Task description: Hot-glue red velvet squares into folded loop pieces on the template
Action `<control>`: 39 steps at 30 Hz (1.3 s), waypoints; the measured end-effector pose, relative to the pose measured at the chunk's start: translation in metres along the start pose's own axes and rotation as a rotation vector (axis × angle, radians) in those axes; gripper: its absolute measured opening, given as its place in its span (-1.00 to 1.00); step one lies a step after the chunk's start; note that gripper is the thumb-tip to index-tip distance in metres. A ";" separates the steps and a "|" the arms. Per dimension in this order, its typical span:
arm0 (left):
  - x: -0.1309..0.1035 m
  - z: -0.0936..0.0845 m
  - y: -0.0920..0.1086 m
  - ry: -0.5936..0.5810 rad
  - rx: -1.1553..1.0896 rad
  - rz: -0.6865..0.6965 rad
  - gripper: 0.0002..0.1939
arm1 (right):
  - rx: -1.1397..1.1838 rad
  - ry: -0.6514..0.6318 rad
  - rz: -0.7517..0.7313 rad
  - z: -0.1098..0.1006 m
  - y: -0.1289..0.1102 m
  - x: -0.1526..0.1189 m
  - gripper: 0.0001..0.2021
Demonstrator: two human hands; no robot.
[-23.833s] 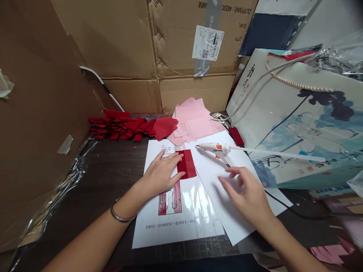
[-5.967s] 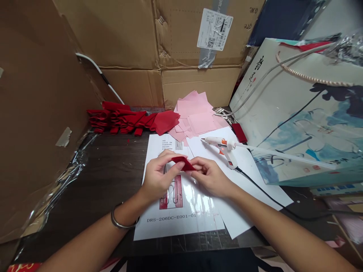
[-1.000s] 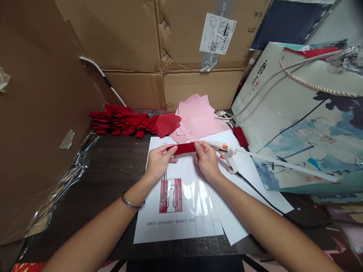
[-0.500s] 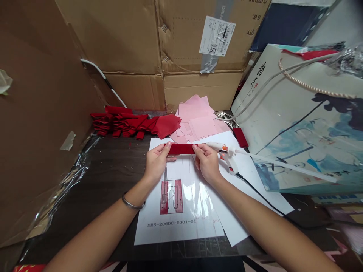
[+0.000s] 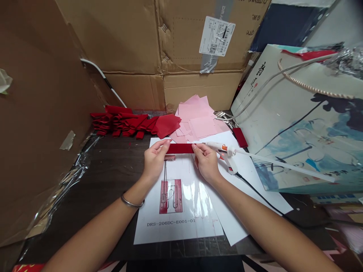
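Note:
A folded strip of dark red fabric (image 5: 180, 149) is stretched sideways between my two hands, over the top of a printed paper sheet (image 5: 153, 234). My left hand (image 5: 155, 158) pinches its left end between thumb and fingers. At the other end, my right hand (image 5: 206, 160) grips it with the thumb on top. Just right of that hand lies a white hot glue gun (image 5: 229, 160) on its side, a long glue stick (image 5: 283, 164) jutting from its back. A picture with red bands and clip-like outlines (image 5: 171, 196) is printed on the sheet below my hands.
Red folded fabric pieces (image 5: 121, 122) are heaped at the back left. Pink sheets (image 5: 198, 119) lie behind my hands, metal clips (image 5: 227, 118) and a small red piece (image 5: 240, 137) beside them. Cardboard (image 5: 119, 37) walls the back and left; a large paper bag (image 5: 300, 124) stands right.
My left hand has shifted slightly left, its fingers drawn back from under the strip's lower edge. The right hand and the strip are nearly where they were.

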State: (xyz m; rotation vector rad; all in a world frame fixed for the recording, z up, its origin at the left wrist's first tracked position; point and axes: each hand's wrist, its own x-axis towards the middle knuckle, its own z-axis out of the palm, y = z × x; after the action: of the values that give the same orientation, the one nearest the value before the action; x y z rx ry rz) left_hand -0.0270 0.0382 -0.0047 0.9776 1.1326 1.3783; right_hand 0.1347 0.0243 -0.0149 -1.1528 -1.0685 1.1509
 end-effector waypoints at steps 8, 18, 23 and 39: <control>-0.001 0.001 0.001 0.002 -0.001 -0.007 -0.56 | 0.053 -0.032 0.005 0.001 0.004 0.000 -0.73; 0.000 0.000 -0.001 0.022 -0.027 -0.010 -0.60 | 0.040 -0.001 -0.009 -0.001 0.002 0.000 -0.71; 0.001 0.000 -0.004 0.053 -0.053 0.022 -0.65 | 0.026 0.018 -0.035 -0.001 0.003 0.001 -0.71; 0.004 -0.005 0.004 0.075 0.189 0.174 -0.61 | 0.003 -0.049 -0.002 0.001 0.004 0.000 -0.74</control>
State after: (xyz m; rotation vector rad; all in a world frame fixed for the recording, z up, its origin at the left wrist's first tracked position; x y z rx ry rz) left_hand -0.0335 0.0416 -0.0022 1.1915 1.2760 1.4754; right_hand 0.1336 0.0245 -0.0184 -1.1265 -1.1046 1.1839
